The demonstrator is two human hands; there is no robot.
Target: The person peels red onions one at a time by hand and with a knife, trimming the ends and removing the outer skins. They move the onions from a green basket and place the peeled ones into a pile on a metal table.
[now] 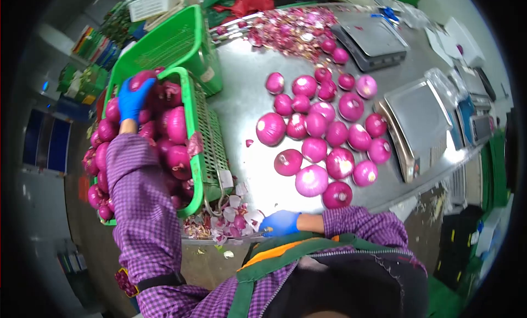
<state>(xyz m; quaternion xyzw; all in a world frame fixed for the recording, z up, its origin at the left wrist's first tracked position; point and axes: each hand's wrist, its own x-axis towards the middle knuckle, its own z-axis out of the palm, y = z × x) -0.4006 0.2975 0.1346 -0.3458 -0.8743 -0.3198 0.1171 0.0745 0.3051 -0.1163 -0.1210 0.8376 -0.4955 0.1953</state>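
Observation:
My left hand (pixel 134 100), in a blue glove, reaches into the green basket (pixel 189 79) at the left and is closed around a red onion (pixel 144 79) on top of the heap. More red onions (pixel 177 126) fill the basket around it. By the table's near edge, my right hand (pixel 280 223), also gloved in blue, is closed on a small knife (pixel 265 230), its blade pointing left and partly hard to make out. Just left of that hand lies a pile of onion skins (pixel 233 219). Peeled, shiny onions (pixel 315 124) are spread over the steel table beyond it.
A second green basket (pixel 200 38) stands behind the first. A large heap of skins (pixel 296 29) covers the far part of the steel table (pixel 236 120). Two weighing scales (pixel 420 117) (pixel 373 38) sit toward the right, with plastic bags (pixel 439 82) nearby.

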